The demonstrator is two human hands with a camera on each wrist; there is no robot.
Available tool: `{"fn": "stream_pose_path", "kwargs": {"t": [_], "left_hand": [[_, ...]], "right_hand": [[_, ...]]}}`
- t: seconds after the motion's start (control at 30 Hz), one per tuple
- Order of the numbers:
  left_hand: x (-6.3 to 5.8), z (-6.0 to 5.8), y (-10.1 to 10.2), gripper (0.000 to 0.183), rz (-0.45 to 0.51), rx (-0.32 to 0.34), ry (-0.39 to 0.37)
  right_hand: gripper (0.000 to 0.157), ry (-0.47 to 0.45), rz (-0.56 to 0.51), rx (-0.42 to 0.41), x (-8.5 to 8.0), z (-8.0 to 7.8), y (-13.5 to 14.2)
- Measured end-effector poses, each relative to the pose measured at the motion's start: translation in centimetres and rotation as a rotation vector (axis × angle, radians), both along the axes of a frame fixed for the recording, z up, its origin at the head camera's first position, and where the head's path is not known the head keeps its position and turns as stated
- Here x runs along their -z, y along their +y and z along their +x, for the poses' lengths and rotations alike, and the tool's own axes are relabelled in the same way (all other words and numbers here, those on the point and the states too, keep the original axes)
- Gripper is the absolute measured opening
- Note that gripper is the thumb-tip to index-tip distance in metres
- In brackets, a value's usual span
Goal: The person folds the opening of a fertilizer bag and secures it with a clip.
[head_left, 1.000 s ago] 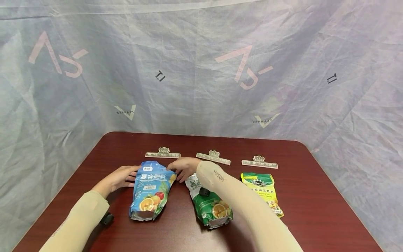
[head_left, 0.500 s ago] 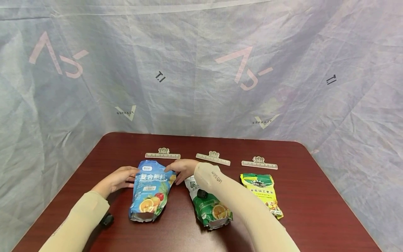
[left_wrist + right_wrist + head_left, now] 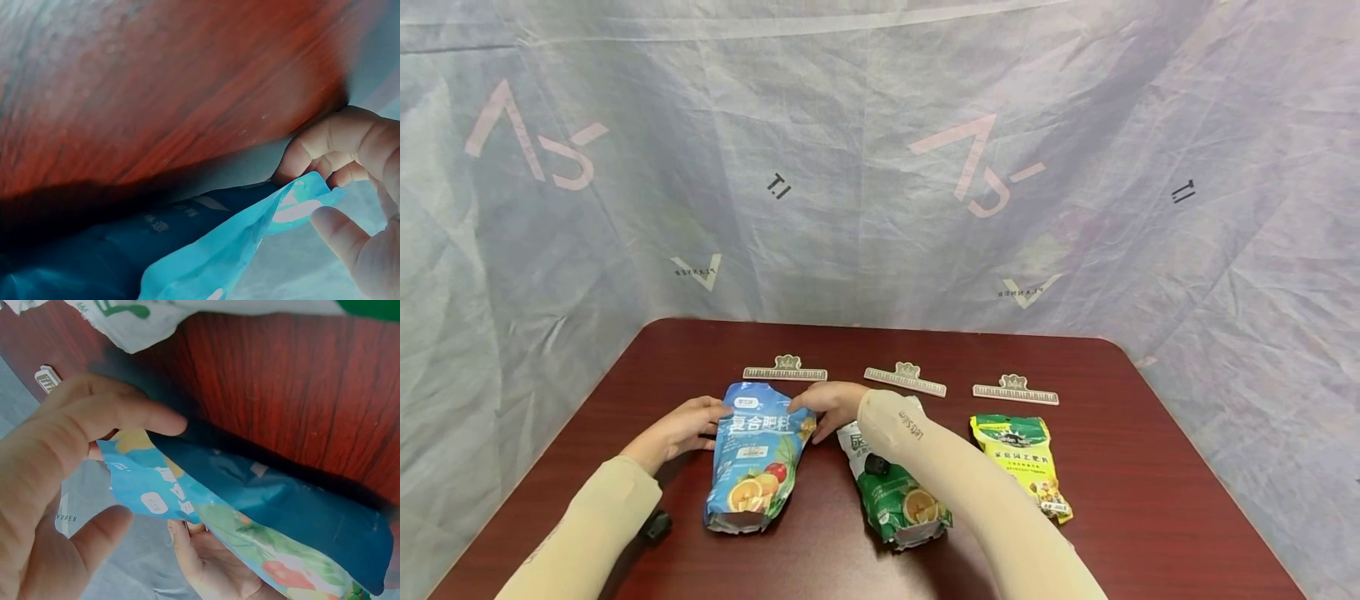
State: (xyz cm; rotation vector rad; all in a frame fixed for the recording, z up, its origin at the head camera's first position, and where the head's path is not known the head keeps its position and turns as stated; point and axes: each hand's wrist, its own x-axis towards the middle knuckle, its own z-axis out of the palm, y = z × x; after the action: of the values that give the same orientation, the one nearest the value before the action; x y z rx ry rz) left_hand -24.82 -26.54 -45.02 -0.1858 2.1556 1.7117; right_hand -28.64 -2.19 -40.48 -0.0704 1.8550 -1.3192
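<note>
In the head view, a blue plastic pouch printed with fruit and white characters lies on the dark red wood-grain table, to the left of the green-and-white plastic pouch. The blue pouch's long axis runs nearly front to back, its silvery base towards the person, its top pointing away and a little to the right, its printed face up. The left hand grips its upper left edge; the right hand, between the two pouches, holds its upper right edge. Right of the green-and-white pouch lies a yellow-and-green flat packet; beyond it are three pale ruler-like clips in a row.

In the left wrist view, the blue pouch slants from lower left up to its top corner, which sits between the left hand's thumb and bent fingers; how firmly they press cannot be told.

In the right wrist view, the right hand's thumb and fingers lie either side of the pouch's upper edge, grasping it, with a pale end of the green-and-white pouch near them.
</note>
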Motion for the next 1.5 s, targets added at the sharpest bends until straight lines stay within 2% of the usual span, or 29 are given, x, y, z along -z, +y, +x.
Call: {"fn": "stream_pose_path", "kwargs": {"t": [0.13,0.3,0.5,0.57,0.7,0.8,1.0,1.17,1.5], "left_hand": [[0.0,-0.1,0.0,0.040,-0.001,0.001,0.015],[-0.1,-0.1,0.0,0.037,0.002,0.001,0.020],[-0.3,0.1,-0.1,0.036,0.030,0.005,0.007],[-0.3,0.0,-0.2,0.035,0.040,0.008,0.007],[-0.2,0.0,-0.3,0.036,0.058,0.001,0.002],[-0.2,0.0,-0.3,0.039,0.059,-0.001,0.001],[-0.5,0.2,-0.3,0.039,0.075,-0.014,-0.004],[-0.7,0.3,-0.4,0.036,0.101,-0.006,-0.003],[-1.3,0.6,-0.7,0.037,0.146,0.015,0.019]], "right_hand": [[0.060,0.033,0.004,-0.036,-0.1,0.0,0.2],[0.030,0.078,0.008,-0.084,-0.1,-0.2,0.3],[0.009,0.110,-0.010,-0.116,0.2,-0.4,0.3],[0.010,0.118,-0.014,-0.125,0.2,-0.4,0.2],[0.033,0.114,-0.016,-0.139,0.2,-0.3,0.3],[0.041,0.109,-0.016,-0.155,0.0,-0.3,0.4],[0.031,0.144,-0.016,-0.175,-0.3,-0.1,0.8],[0.016,0.133,-0.035,-0.142,-0.4,0.1,1.0],[0.009,0.127,-0.058,-0.137,-0.9,0.3,1.4]]}}
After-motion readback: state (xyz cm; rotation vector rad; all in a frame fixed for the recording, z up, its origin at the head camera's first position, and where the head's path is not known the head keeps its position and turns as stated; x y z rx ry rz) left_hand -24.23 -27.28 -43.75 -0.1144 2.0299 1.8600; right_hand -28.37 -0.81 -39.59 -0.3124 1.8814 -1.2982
